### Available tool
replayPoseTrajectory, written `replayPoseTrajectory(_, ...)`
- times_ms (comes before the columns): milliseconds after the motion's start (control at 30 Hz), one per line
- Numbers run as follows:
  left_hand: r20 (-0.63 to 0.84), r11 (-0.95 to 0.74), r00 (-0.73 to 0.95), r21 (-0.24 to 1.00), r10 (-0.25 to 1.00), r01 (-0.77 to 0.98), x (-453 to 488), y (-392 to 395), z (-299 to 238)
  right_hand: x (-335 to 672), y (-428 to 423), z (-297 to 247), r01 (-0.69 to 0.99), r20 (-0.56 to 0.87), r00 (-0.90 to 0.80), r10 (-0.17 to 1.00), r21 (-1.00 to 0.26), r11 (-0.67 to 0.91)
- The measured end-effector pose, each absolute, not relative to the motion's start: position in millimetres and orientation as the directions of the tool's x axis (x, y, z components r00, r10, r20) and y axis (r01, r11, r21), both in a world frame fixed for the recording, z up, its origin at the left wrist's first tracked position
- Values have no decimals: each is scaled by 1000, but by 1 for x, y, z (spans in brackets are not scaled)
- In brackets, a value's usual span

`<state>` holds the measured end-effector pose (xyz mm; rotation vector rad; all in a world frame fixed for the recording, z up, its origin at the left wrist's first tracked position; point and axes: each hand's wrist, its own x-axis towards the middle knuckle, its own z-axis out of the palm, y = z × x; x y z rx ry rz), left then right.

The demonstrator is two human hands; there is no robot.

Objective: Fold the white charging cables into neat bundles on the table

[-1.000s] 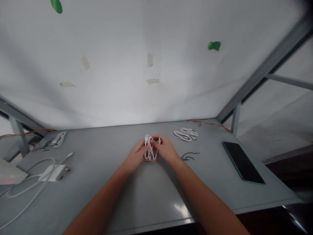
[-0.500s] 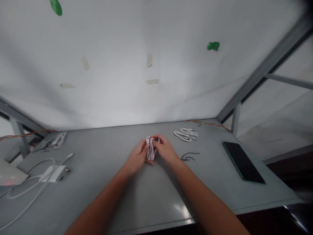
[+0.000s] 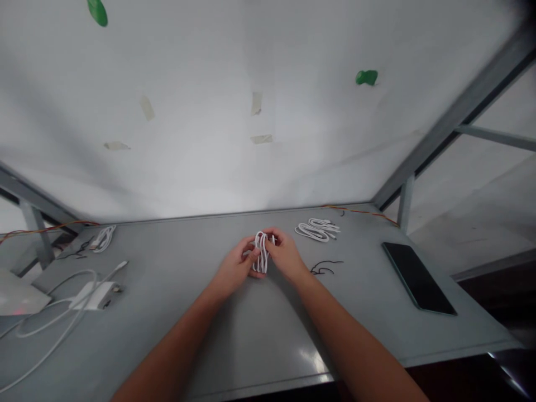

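Both my hands are at the middle of the grey metal table point(image 3: 201, 335), holding a white cable folded into narrow upright loops point(image 3: 262, 254). My left hand point(image 3: 234, 268) pinches the loops from the left side. My right hand point(image 3: 285, 258) grips their upper part from the right. The fingers of both hands are closed on the cable and nearly meet. They hide part of the bundle, and no cable end is clear.
A coiled white cable point(image 3: 317, 230) and a thin black wire point(image 3: 324, 267) lie right of my hands. Further right is a black tablet point(image 3: 419, 278). At left are a white power adapter point(image 3: 98, 295) with loose white cable and a small white coil point(image 3: 103, 239). A white wall rises behind.
The cable loops are drawn into a narrower, tighter bundle than a second ago. My hands sit closer together and slightly further up the table.
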<state>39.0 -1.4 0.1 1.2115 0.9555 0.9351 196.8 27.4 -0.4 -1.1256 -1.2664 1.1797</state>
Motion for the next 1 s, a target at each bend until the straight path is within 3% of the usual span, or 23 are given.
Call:
replayPoseTrajectory(100, -82, 114, 325, 990, 942, -83, 41, 0, -4, 194, 27, 0, -78, 53, -7, 999, -996, 53)
replayPoseTrajectory(233, -36, 55, 239, 996, 970, -72, 48, 1, -16, 186, 23, 1, -335, -108, 7, 994, -937, -100)
replayPoseTrajectory(367, 65, -83, 117, 985, 991, 150, 54, -1, -23, 179, 21, 0, -490, -167, 27, 986, -862, -132)
replayPoseTrajectory(467, 121, -132, 59, 955, 991, 266, 57, -4, -23, 174, 22, -4, -417, -140, 101, 985, -905, -86)
replayPoseTrajectory(667, 165, -150, -44, 960, 985, 234, 61, -4, -23, 171, 24, -12, -288, -41, 242, 969, -957, 31)
replayPoseTrajectory(867, -13, 10, 41, 998, 999, 68, 68, -3, -26, 167, 19, -6, -446, -162, 266, 950, -895, -27)
replayPoseTrajectory(1000, -120, 122, 29, 991, 992, -51, 66, 2, -31, 165, 15, -7, -322, -98, 198, 975, -946, -30)
